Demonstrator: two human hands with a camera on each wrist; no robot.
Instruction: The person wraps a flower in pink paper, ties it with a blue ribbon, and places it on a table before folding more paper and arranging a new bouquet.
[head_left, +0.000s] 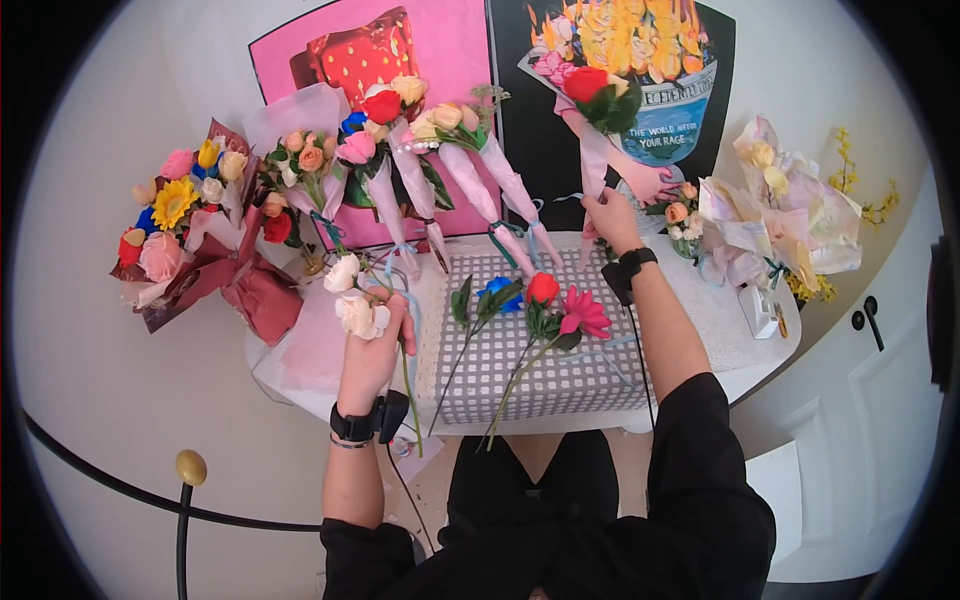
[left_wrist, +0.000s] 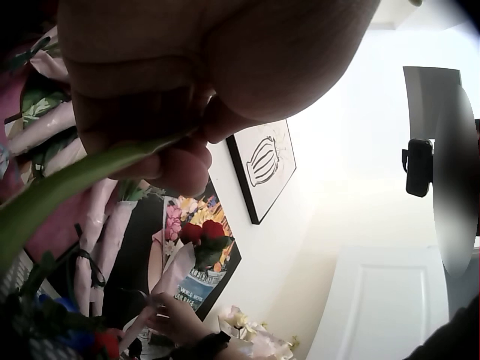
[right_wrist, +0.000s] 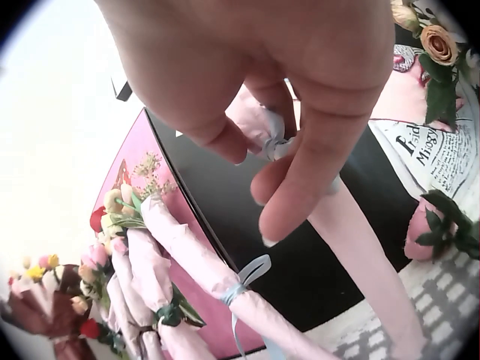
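Observation:
My left hand (head_left: 378,348) grips a stem of white flowers (head_left: 358,312) over the table's left side; in the left wrist view its green stem (left_wrist: 82,176) runs between the fingers. At the back, my right hand (head_left: 612,222) holds a small bouquet in pink paper (head_left: 593,158), topped by a red rose (head_left: 585,84). In the right wrist view, thumb and fingers close round that paper near a pale blue ribbon (right_wrist: 276,142). Between the hands, a blue flower (head_left: 503,294), a red rose (head_left: 542,289) and a magenta flower (head_left: 586,314) lie loose on checked cloth (head_left: 560,390).
Several pink-wrapped bouquets (head_left: 468,180) lean against the pink and black picture panels (head_left: 520,110). A maroon-wrapped bouquet (head_left: 265,295) fills the left end. On the right stand a pale-wrapped bouquet (head_left: 825,215) and a small white box (head_left: 758,312), near a door (head_left: 880,420).

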